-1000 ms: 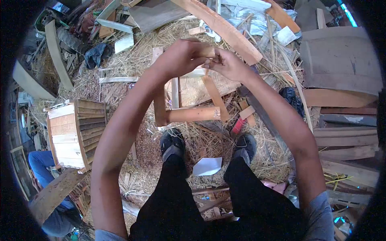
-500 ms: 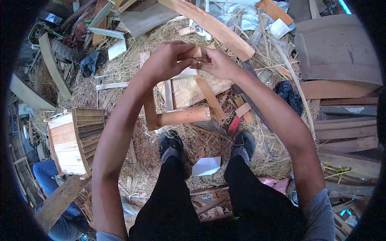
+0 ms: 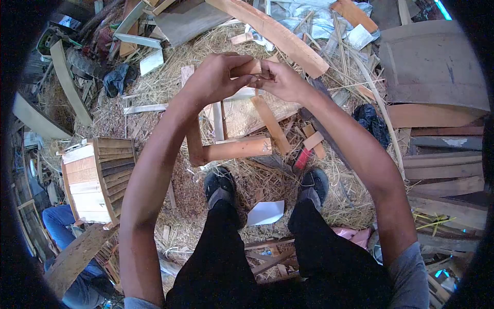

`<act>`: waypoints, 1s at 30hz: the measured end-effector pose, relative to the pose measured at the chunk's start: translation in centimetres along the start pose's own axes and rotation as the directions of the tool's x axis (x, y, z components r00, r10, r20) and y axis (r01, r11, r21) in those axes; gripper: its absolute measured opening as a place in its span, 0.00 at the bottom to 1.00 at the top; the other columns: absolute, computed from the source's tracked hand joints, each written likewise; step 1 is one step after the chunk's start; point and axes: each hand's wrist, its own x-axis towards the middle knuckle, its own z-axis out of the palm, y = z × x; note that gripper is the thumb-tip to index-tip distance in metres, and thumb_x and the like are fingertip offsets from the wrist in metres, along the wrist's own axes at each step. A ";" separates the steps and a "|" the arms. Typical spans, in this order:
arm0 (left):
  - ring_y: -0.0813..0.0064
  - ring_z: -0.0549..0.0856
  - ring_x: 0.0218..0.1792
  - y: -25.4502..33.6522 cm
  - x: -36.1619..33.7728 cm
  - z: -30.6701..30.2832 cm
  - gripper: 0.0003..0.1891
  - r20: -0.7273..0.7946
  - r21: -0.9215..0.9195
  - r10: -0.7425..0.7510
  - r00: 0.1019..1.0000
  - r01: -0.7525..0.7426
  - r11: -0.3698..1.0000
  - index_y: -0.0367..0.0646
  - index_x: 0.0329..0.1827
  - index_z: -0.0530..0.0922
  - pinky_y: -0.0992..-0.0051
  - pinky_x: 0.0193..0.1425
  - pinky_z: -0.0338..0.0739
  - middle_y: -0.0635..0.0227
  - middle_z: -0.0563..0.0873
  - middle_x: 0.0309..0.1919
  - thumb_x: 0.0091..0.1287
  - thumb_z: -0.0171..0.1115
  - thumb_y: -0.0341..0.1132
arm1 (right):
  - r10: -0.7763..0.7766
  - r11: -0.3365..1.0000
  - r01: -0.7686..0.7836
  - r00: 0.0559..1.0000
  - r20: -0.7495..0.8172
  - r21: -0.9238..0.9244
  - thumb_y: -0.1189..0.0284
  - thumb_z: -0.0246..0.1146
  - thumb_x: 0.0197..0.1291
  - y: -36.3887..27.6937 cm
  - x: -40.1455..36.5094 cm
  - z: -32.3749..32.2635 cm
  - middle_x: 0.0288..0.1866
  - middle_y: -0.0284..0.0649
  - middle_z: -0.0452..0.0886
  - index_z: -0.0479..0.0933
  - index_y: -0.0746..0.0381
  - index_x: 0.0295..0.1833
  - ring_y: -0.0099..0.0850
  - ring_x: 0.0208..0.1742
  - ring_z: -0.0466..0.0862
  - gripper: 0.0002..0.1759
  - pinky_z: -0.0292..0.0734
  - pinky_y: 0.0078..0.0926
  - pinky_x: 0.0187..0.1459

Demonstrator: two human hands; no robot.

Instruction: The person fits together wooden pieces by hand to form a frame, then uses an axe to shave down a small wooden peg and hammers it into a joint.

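Since a second ago, we are seeing the ground ahead slide slightly leftward in view, both hands with it; they are still meeting at one wood piece (image 3: 251,68). It is sitting above the far side of three boards (image 3: 236,149) forming an open-sided shape on the ground. Our left hand (image 3: 218,77) is pinching it, fingers and thumb closed about it; our right hand (image 3: 285,82) is bringing curled fingers to its end, and we cannot tell whether they are gripping. Two shoes (image 3: 220,185) are flanking one white sheet (image 3: 266,212). Straw (image 3: 188,206) is giving open room between our left shoe and one crate (image 3: 82,175). The left hand is hiding part of the wood piece; the crate is partly covering another person's blue trousers (image 3: 56,224); the top edge is cutting off a long plank (image 3: 272,36).
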 end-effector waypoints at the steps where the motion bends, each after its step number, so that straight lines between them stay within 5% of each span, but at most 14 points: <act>1: 0.73 0.90 0.46 0.0 0.1 0.0 0.22 0.013 -0.014 -0.016 1.000 0.016 1.000 0.31 0.61 0.81 0.72 0.52 0.85 0.55 0.90 0.46 0.65 0.72 0.30 | -0.020 0.999 0.020 1.000 -0.002 -0.028 0.69 0.70 0.67 -0.1 0.0 -0.1 0.32 0.30 0.76 0.78 0.66 0.53 0.18 0.35 0.72 0.15 0.72 0.24 0.37; 9: 0.72 0.90 0.45 0.0 0.4 0.0 0.22 0.032 0.013 -0.034 0.999 0.034 0.999 0.32 0.61 0.81 0.72 0.50 0.85 0.56 0.90 0.45 0.65 0.73 0.31 | -0.055 0.993 0.055 0.998 0.006 -0.108 0.69 0.69 0.68 0.9 0.2 -0.3 0.32 0.28 0.75 0.79 0.66 0.52 0.18 0.34 0.71 0.14 0.71 0.25 0.37; 15: 0.69 0.90 0.43 -0.3 0.5 -0.2 0.22 0.023 0.017 0.032 0.999 -0.032 0.999 0.32 0.60 0.81 0.71 0.48 0.85 0.54 0.89 0.43 0.64 0.73 0.31 | -0.067 0.995 0.069 0.997 -0.034 0.074 0.69 0.70 0.68 1.1 0.6 0.4 0.32 0.31 0.77 0.78 0.67 0.51 0.19 0.34 0.73 0.14 0.72 0.26 0.36; 24: 0.70 0.90 0.47 -0.5 0.5 0.3 0.23 0.026 -0.064 -0.029 0.999 0.030 0.997 0.31 0.60 0.81 0.71 0.53 0.85 0.53 0.90 0.46 0.63 0.73 0.29 | 0.025 0.999 -0.025 1.000 0.005 -0.036 0.66 0.71 0.67 0.5 0.4 -0.1 0.35 0.33 0.81 0.79 0.67 0.52 0.20 0.37 0.76 0.17 0.75 0.26 0.39; 27: 0.70 0.90 0.48 0.0 0.4 0.2 0.22 0.006 -0.045 -0.018 1.000 0.018 0.999 0.31 0.60 0.81 0.71 0.54 0.85 0.53 0.90 0.47 0.63 0.73 0.28 | -0.004 0.995 0.005 1.000 -0.002 0.096 0.63 0.73 0.63 0.1 0.4 0.1 0.44 0.43 0.87 0.78 0.63 0.61 0.26 0.44 0.85 0.25 0.80 0.31 0.49; 30: 0.69 0.90 0.47 0.1 0.4 0.1 0.22 0.024 0.011 -0.001 1.000 0.000 1.000 0.31 0.59 0.81 0.70 0.52 0.85 0.53 0.90 0.47 0.64 0.73 0.29 | 0.056 0.998 -0.057 0.998 0.030 0.031 0.60 0.73 0.63 -0.4 0.2 -0.4 0.44 0.43 0.88 0.78 0.61 0.61 0.27 0.43 0.85 0.26 0.79 0.31 0.50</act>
